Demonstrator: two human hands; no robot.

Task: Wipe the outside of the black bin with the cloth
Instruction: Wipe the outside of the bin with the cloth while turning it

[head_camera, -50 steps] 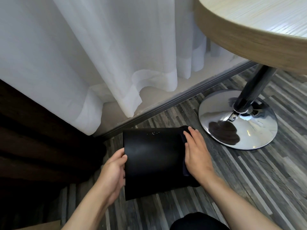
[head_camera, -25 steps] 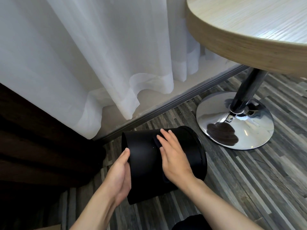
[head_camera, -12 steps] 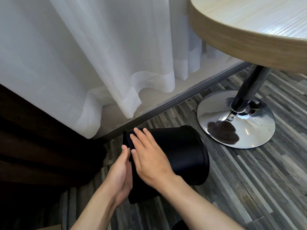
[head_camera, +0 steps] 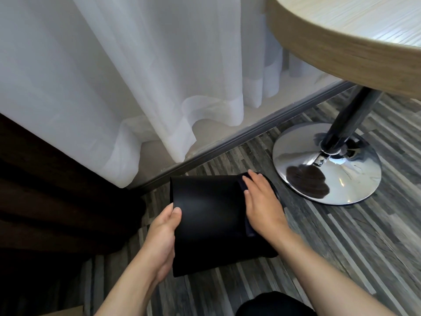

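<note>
The floor (head_camera: 341, 258) is grey striped plank, filling the lower right of the frame. A black bin (head_camera: 209, 215) lies on its side at bottom centre. A table's shiny round base (head_camera: 346, 179) stands just to its right.

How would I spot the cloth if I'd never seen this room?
Start at the table's chrome base on the striped floor; just left of it a black bin lies on its side. The cloth is the dark strip pressed flat under the right hand, duller and slightly bluer than the bin's glossy wall.
</note>
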